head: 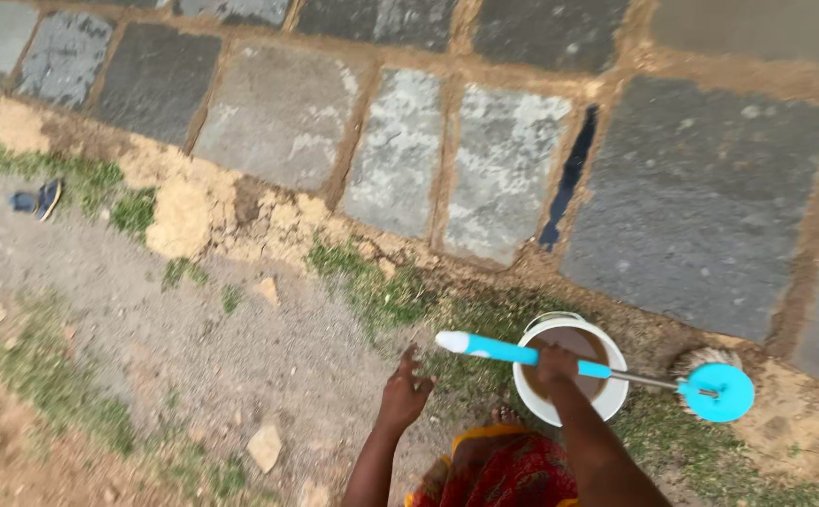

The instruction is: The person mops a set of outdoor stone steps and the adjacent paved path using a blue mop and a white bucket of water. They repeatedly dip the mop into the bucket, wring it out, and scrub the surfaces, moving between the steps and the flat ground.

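One mop (559,360) is gripped near mid-shaft by the right hand (556,363), closed around it, at the lower right of the frame above a white bucket (616,394) of brown water. The left hand (405,390) is held open and empty beside it. The mop is judged light and stiff, best taken by its blue grip. Stone slabs (691,197), dirt and grass (381,291) are seen outdoors.

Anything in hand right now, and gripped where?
The right hand grips a mop on its blue handle grip, near where the metal shaft begins. The left hand holds nothing.
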